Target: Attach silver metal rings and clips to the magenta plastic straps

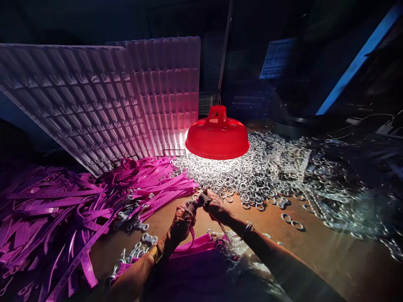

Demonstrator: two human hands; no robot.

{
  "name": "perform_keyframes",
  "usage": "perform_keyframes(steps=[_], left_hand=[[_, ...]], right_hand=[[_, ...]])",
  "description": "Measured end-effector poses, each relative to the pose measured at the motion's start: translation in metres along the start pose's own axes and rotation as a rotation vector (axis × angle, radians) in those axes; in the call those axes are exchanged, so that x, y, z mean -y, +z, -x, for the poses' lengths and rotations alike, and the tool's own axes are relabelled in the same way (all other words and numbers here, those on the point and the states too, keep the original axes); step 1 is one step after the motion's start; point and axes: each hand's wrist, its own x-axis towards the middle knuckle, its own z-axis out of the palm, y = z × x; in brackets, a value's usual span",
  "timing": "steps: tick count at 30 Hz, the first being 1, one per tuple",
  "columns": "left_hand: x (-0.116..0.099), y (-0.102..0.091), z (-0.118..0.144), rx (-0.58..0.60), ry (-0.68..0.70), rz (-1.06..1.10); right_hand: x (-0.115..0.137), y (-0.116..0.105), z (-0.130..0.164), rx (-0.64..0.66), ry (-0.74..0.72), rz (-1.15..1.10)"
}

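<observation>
We pinch a strap (pixel 190 235) between our left hand (pixel 181 220) and right hand (pixel 214 204) — both closed on it, fingertips meeting — over the table (pixel 315 247), just before the rings (pixel 252 176) under the lamp (pixel 217 134).

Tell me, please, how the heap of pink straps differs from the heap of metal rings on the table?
The pink straps are long, flat and limp, lying tangled left of the hands; the metal rings are small, round and silvery, piled under the red lamp and spreading right. Both lie loose on the table.
</observation>
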Motion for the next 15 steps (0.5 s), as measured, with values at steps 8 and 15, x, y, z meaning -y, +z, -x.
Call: perform_keyframes(steps=[8,15], left_hand=[[-0.023,-0.002,-0.010,0.011,-0.058,-0.164],[-0.090,0.004,0.018,0.256,-0.255,-0.312]], right_hand=[[0.023,-0.009,-0.006,0.084,-0.302,0.153],[0.060,-0.022,0.068,0.266,-0.236,0.383]])
